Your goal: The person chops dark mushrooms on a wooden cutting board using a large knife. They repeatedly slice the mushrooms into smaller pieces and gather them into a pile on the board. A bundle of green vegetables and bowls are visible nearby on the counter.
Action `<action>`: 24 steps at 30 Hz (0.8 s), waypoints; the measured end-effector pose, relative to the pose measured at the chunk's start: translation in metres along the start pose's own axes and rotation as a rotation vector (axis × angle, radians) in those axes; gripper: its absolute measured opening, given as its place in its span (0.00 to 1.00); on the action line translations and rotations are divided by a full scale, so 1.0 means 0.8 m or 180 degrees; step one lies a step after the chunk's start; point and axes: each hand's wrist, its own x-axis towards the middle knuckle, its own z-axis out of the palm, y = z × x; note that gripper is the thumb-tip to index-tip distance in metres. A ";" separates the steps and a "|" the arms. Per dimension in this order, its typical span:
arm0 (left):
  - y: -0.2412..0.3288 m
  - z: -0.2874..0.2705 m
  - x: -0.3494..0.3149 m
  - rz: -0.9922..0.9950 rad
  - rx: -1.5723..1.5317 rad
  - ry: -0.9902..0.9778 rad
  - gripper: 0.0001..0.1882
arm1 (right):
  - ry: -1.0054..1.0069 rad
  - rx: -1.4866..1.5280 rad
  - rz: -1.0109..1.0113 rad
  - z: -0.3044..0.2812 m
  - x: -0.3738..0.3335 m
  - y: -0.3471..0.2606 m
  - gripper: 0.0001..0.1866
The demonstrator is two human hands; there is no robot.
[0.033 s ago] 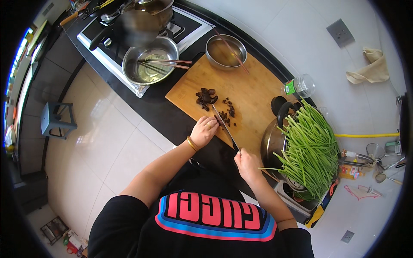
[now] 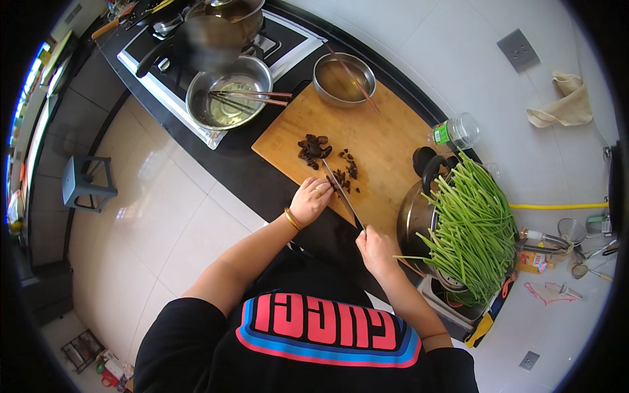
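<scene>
On the wooden cutting board [image 2: 393, 141] lies a small pile of dark brown mushrooms [image 2: 313, 149], with chopped mushroom bits [image 2: 352, 168] to its right. My right hand [image 2: 378, 251] is closed around the handle of a knife [image 2: 343, 194]. The blade slants up and left across the board, its tip just below the pile. Curled close to the left side of the blade, my left hand [image 2: 310, 202] presses on dark mushroom at the board's near edge. Its fingertips and most of what they hold are hidden.
A metal bowl of brownish liquid [image 2: 334, 92] has chopsticks across it. Left of the board, a steel bowl [image 2: 196, 105] holds more chopsticks, beside the stove [image 2: 147, 49]. Green stalks [image 2: 468, 229] heap over a pot [image 2: 407, 213] at right, near a glass jar [image 2: 466, 131].
</scene>
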 end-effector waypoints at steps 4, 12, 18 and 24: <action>0.000 -0.001 0.002 0.0001 0.0029 -0.0051 0.12 | 0.0278 0.0010 -0.0102 0.031 0.012 0.014 0.11; -0.016 -0.023 0.011 -0.0606 -0.0291 -0.0632 0.13 | 0.0656 0.0862 -0.0105 0.010 -0.004 0.028 0.14; -0.043 -0.022 0.068 0.0248 -0.0425 -0.1548 0.26 | 0.0569 0.1342 0.0357 0.038 -0.006 0.065 0.16; -0.046 0.004 0.081 0.0172 -0.0374 -0.2177 0.11 | 0.0445 0.1610 0.0757 0.029 -0.011 0.063 0.16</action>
